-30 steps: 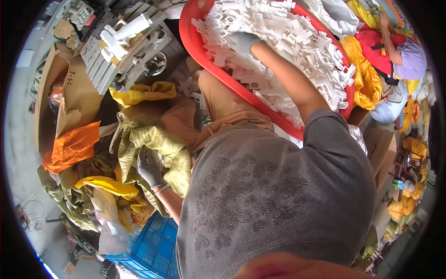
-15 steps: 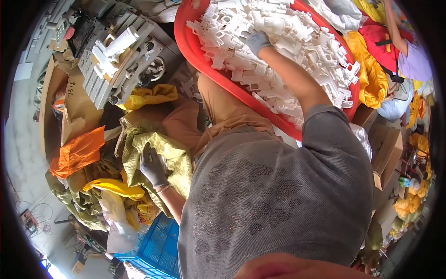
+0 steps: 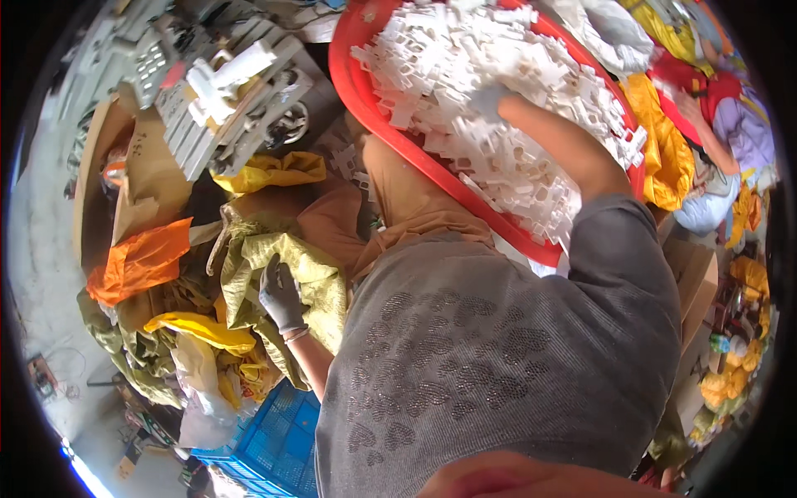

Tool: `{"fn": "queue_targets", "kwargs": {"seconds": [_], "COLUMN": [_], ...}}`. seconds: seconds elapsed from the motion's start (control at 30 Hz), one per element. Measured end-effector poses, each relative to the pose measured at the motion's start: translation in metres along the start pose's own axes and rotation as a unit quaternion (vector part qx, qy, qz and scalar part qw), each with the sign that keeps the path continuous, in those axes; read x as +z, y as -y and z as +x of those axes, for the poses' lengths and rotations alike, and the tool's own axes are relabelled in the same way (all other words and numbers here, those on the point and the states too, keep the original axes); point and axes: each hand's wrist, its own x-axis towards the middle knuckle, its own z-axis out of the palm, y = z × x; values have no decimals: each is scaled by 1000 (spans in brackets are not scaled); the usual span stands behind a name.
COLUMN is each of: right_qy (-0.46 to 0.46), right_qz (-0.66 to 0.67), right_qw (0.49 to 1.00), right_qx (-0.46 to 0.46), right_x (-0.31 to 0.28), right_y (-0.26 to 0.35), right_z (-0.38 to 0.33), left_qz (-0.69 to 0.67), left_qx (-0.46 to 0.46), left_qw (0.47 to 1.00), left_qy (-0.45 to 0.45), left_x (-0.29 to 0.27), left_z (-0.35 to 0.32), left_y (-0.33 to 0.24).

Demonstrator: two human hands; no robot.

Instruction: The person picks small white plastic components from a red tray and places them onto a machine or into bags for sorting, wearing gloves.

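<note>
My right hand (image 3: 491, 102), in a grey glove, is over the heap of white plastic pieces (image 3: 506, 178) in a large red tub (image 3: 398, 148). It is smeared by motion, so its fingers and anything in them cannot be made out. My left hand (image 3: 281, 297), also gloved in grey, is beside an olive-yellow woven sack (image 3: 320, 290) at my left side. Its fingers point up and look partly apart, with nothing clearly held. The white pieces are small, flat and frame-like.
A grey machine with a white part (image 3: 228, 79) stands at the far left, by a cardboard box (image 3: 149, 178). Orange cloth (image 3: 141, 261), yellow bags and a blue crate (image 3: 270, 440) lie at my left. Another person's arm (image 3: 706, 129) is at the far right, near yellow sacks (image 3: 660, 149).
My right hand has moved right and toward me over the white pieces, and it is now blurred. My left hand stays by the sack. The whole view has shifted slightly.
</note>
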Motion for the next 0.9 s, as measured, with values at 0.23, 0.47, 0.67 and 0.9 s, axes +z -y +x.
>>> {"fn": "queue_targets", "kwargs": {"seconds": [0.23,0.47,0.67,0.9], "right_qy": [-114,-89,51,-61], "right_qz": [-32,145,488,815], "right_qw": [993,958,862,575], "right_qx": [23,-232,-125,-33], "right_x": [74,119,85,25], "right_y": [-11,-22,-14,20], "right_z": [-39,-37,-81,-123], "left_qz": [-31,-35,-53,-40], "left_qx": [19,75,152,256], "left_qw": [999,995,975,953], "left_qy": [-14,-57,-152,-159], "left_x": [3,-24,-66,-86], "left_z": [18,50,105,188], "left_y": [-7,-28,-69,-126]}}
